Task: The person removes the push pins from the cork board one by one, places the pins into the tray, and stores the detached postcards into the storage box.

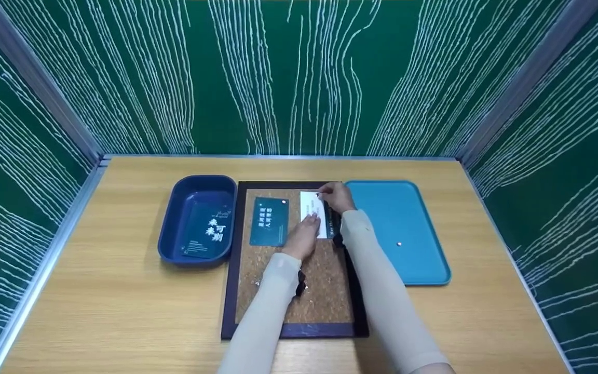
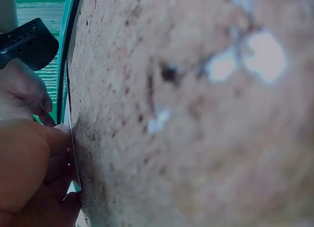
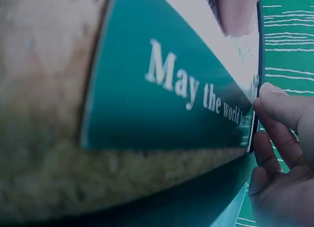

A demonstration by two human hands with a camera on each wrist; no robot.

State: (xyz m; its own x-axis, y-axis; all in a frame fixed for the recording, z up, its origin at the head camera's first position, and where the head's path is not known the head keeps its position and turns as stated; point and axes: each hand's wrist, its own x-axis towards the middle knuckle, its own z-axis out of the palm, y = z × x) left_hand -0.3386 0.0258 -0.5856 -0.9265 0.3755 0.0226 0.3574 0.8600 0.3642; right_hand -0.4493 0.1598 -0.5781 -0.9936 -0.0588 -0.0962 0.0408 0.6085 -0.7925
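A white and green card (image 1: 307,205) lies on the cork board (image 1: 325,291), near its upper right corner. My left hand (image 1: 303,238) presses on the card's lower part with extended fingers. At the card's top edge, my right hand (image 1: 338,197) pinches a small thumbtack (image 3: 256,81) between thumb and forefinger; the fingertips mostly hide it. The right wrist view shows printed words on the card's green part (image 3: 167,89). Left of it on the board is a dark green card (image 1: 269,223) with a thumbtack (image 1: 284,201) at its upper right corner.
A dark blue bin (image 1: 166,228) holding green cards (image 1: 203,234) stands left of the board. To the right lies a blue tray (image 1: 397,208) with one thumbtack (image 1: 398,243) on it. Patterned green panels (image 1: 299,78) enclose the wooden table (image 1: 122,291) at the back and sides.
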